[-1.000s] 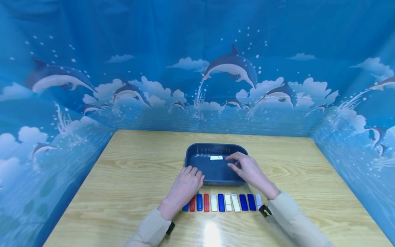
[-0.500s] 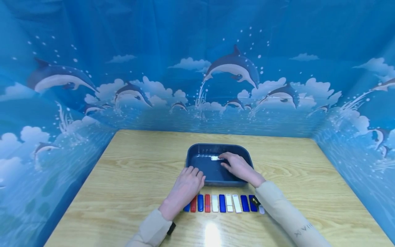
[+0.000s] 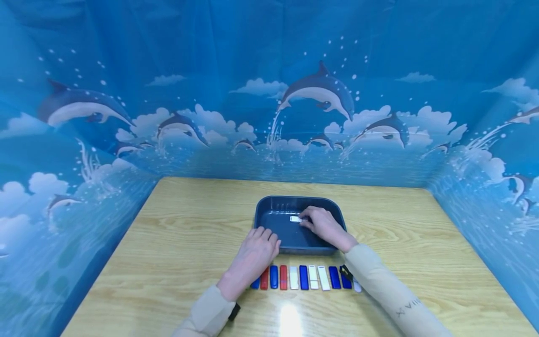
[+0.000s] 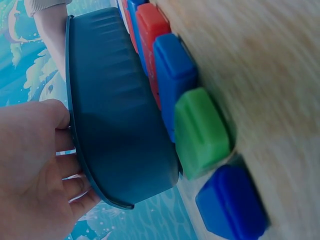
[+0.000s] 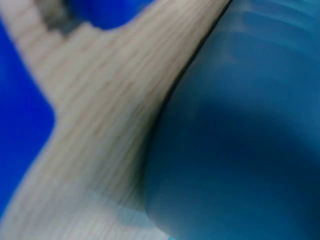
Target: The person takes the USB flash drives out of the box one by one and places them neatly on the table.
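Note:
A dark blue tray (image 3: 294,250) stands on the table, and a white USB stick (image 3: 294,219) is inside it. My right hand (image 3: 326,226) reaches over the tray's right side and pinches the right end of that stick between thumb and fingers. At the front left corner, my left hand (image 3: 254,248) grips the tray's rim; the left wrist view shows its fingers (image 4: 75,187) hooked over the edge. The right wrist view shows only the blurred outer wall of the tray (image 5: 240,140), with the right hand out of sight.
In front of the tray lies a row of several USB sticks, among them a red one (image 3: 283,277), a white one (image 3: 323,278) and a dark blue one (image 3: 334,277). A green one (image 4: 202,132) shows near my left wrist. A dolphin-print curtain (image 3: 269,117) surrounds the table (image 3: 189,224).
My right hand has moved left inside the tray to the white USB stick and pinched its right end. The stick has shifted slightly toward me. My left hand has stayed on the rim.

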`<state>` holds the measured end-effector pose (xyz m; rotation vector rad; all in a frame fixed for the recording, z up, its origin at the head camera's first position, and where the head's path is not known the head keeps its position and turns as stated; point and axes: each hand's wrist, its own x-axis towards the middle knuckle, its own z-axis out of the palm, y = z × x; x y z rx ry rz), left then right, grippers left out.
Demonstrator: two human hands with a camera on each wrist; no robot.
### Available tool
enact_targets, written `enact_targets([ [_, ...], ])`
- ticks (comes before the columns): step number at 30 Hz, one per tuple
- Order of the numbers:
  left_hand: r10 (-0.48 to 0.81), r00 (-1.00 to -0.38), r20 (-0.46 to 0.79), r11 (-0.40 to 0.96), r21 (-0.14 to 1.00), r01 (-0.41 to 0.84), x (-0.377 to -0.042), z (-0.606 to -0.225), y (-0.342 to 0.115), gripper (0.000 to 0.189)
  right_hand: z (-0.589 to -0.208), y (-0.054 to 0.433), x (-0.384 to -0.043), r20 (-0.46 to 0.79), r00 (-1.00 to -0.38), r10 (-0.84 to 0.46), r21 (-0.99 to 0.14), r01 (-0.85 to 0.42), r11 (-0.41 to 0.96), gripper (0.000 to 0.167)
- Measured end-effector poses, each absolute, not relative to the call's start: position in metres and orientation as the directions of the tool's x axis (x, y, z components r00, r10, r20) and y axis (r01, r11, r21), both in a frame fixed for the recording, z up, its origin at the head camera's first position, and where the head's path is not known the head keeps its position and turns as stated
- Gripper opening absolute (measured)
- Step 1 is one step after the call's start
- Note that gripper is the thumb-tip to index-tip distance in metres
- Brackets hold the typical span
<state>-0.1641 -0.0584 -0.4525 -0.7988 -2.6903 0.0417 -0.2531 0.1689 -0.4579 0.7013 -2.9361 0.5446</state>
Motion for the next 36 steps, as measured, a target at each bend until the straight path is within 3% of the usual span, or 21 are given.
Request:
enact_targets([
  [4,0.532,-0.79,0.304,0.844,-0.12,0.522,-0.164,-0.452,-0.058,0.028,-0.456,0.168,-0.253,0.136,-0.902,-0.41,-0.344,-0.431,0.834,0.004],
  [14,0.534,-0.792,0.298,0.844,-0.129,0.521,-0.165,-0.452,-0.058,0.027,-0.453,0.168,-0.252,0.013,-0.923,-0.386,-0.355,-0.365,0.861,0.009],
  [27,0.534,-0.787,0.308,0.843,-0.125,0.523,-0.165,-0.454,-0.058,0.027,-0.438,0.177,-0.253,0.006,-0.932,-0.364,-0.411,-0.334,0.848,0.01],
  [36,0.541,-0.769,0.34,0.837,-0.124,0.533,-0.165,-0.454,-0.059,0.026,-0.424,0.198,-0.245,0.068,-0.954,-0.292,-0.616,-0.27,0.74,0.017],
])
